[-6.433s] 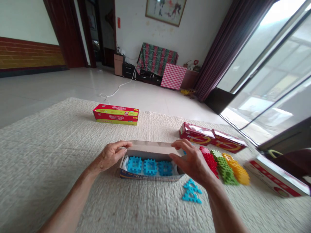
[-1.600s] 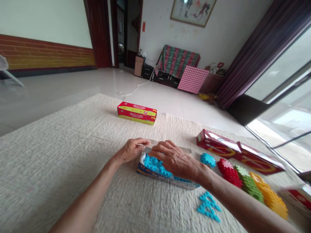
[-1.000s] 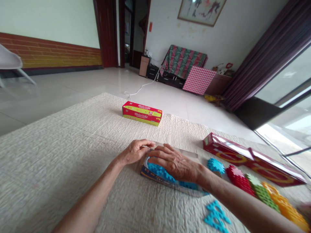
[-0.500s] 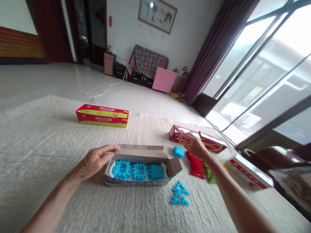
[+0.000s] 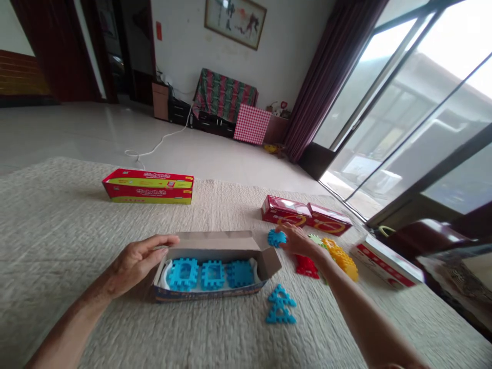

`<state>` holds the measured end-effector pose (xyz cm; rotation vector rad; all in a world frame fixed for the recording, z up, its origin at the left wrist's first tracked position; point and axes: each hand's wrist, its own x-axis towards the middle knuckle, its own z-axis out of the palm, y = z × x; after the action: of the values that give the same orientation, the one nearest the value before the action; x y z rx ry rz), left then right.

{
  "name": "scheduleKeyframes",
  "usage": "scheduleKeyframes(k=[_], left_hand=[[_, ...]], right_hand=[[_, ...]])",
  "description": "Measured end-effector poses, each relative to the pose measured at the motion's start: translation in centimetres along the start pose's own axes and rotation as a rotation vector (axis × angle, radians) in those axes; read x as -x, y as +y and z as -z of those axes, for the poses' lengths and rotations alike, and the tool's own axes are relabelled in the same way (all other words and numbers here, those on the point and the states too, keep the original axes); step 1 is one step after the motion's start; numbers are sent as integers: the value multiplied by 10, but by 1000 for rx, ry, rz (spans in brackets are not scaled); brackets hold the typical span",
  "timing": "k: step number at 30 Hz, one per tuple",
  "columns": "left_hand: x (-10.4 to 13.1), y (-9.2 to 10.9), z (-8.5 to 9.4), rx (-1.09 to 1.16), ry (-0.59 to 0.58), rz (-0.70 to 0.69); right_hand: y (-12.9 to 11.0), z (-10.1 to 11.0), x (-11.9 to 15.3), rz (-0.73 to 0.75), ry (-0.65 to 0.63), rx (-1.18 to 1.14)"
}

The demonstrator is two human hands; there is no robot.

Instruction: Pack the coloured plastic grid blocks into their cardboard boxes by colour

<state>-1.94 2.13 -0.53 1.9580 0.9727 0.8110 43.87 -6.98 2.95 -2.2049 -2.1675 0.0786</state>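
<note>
An open cardboard box [image 5: 207, 295] lies on the pale quilted cover, holding stacks of blue interlocking building pieces [image 5: 212, 275] in a white lining. My left hand [image 5: 136, 261] grips its back left corner between thumb and fingers. Right of the box, my right hand [image 5: 298, 240] has its thumb and fingertips around the edge of a round blue building piece [image 5: 275, 238]. The piece still rests low at the cover. Two blue triangular pieces [image 5: 281, 305] lie nearer to me. Red pieces [image 5: 306, 266] are partly hidden under my right forearm.
Yellow pieces [image 5: 340, 259] and a light green piece [image 5: 315, 239] lie beyond my right forearm. Two dark red boxes [image 5: 286, 209] stand behind. A red and yellow-green box [image 5: 149, 192] is at the back left, and a white and red box [image 5: 388, 264] at the right.
My right hand has come down from in front of the dark red boxes to the round blue piece. My left hand stays at the box corner. The whole view has shifted slightly.
</note>
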Motion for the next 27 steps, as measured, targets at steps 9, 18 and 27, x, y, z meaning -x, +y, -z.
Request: scheduleKeyframes(k=[9,18,27], left_hand=[[1,9,-1,-2,-4,-18],[0,20,-2,66,19,-49],[1,19,-4,113,22,-77]], right_hand=[[-16,32,13,19,215,-95],[-151,71,35,400,164,-279],[-207,40,23,516,-9,-245]])
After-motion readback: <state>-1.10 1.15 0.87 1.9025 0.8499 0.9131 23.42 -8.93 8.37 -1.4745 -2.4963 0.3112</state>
